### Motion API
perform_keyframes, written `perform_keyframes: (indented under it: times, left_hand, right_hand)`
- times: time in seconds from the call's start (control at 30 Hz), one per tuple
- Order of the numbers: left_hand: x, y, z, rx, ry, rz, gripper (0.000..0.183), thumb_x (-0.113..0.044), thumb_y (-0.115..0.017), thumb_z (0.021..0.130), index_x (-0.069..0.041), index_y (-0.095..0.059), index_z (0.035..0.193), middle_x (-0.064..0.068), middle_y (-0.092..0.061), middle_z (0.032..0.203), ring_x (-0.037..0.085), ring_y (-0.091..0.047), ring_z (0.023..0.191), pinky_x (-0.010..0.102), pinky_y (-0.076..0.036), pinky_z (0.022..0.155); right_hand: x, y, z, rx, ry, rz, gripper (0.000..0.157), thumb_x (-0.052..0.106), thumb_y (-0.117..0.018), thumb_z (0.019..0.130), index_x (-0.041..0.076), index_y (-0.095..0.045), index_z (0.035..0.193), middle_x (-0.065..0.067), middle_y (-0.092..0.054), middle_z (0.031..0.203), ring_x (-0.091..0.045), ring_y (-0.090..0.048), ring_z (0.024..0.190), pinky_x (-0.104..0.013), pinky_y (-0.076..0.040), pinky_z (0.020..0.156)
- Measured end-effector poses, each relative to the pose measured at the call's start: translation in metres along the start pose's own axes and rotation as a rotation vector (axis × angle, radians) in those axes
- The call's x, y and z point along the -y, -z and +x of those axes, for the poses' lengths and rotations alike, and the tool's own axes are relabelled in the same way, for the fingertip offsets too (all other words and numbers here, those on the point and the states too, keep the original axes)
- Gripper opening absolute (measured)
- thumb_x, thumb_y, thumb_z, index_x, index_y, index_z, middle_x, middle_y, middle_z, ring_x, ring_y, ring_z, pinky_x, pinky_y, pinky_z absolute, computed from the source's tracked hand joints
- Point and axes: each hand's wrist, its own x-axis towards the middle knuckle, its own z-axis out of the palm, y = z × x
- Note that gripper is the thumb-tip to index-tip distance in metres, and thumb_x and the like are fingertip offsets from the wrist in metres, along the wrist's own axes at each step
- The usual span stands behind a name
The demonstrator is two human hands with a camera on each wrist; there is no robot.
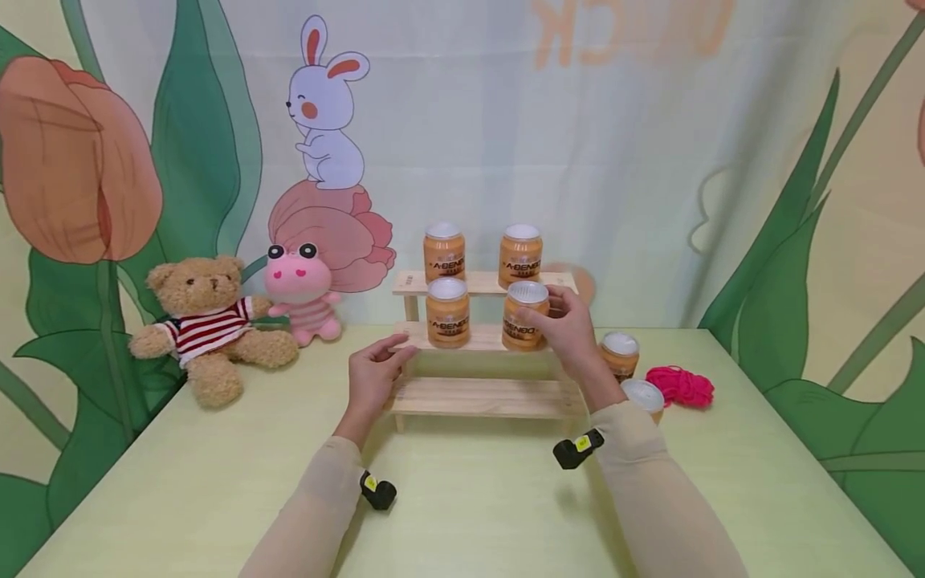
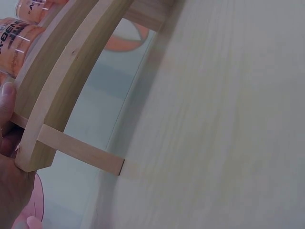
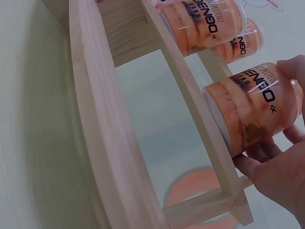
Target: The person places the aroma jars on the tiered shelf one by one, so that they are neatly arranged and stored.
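A three-tier wooden shelf (image 1: 484, 393) stands on the table. My right hand (image 1: 571, 325) grips an orange can (image 1: 525, 325) with a ridged silver lid at the right of the middle tier; in the right wrist view the can's base (image 3: 219, 121) is at the board. Pinching the left end of the middle tier is my left hand (image 1: 372, 377), its thumb (image 2: 7, 100) near the board's edge. Another orange can (image 1: 448, 317) sits left on that tier. On the top tier stand two more, a left can (image 1: 444, 255) and a right can (image 1: 520, 258).
Right of the shelf, partly behind my right arm, stand two cans, a farther one (image 1: 620, 353) and a nearer one (image 1: 643, 395). Pink yarn (image 1: 681, 387) lies beside them. A teddy bear (image 1: 209, 321) and a pink plush toy (image 1: 303, 293) sit at the back left.
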Motion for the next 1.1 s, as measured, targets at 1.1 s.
perform_keyframes:
  times: [1.1]
  left_hand:
    - [0.0,-0.001,0.0,0.008,0.005,-0.021,0.033,-0.017,-0.086,0.08,-0.005,-0.077,0.109,-0.003,-0.074,0.077,0.007,-0.052,0.057,0.017,-0.039,0.049]
  right_hand:
    - [-0.005,0.017,-0.019,-0.079,-0.074,0.03,0.073,0.032,-0.086,0.081,0.004,-0.051,0.14,-0.013,-0.06,0.133,-0.026,-0.056,0.124,-0.033,-0.048,0.099]
